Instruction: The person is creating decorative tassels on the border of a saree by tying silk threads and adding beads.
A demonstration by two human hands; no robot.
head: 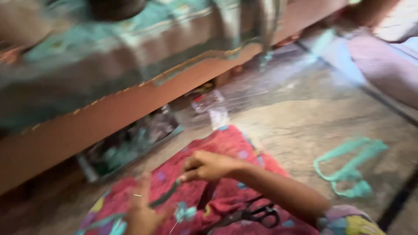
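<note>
1. Head view: the right hand [204, 166] pinches a thin green strip [167, 196] over the red patterned cloth [226, 143].
2. The left hand [141, 213] grips the cloth's edge, blurred.
3. Black scissors [257, 214] lie on the cloth.
4. A teal fabric strip [350, 167] lies on the stone floor [300, 126] beside a bed [130, 100].

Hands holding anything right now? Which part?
Right hand pinches one end of a narrow green strip at its fingers. Left hand seems to hold a needle; the grip point is too blurred to tell.

Home floor beside covered bed [109, 56]
</note>
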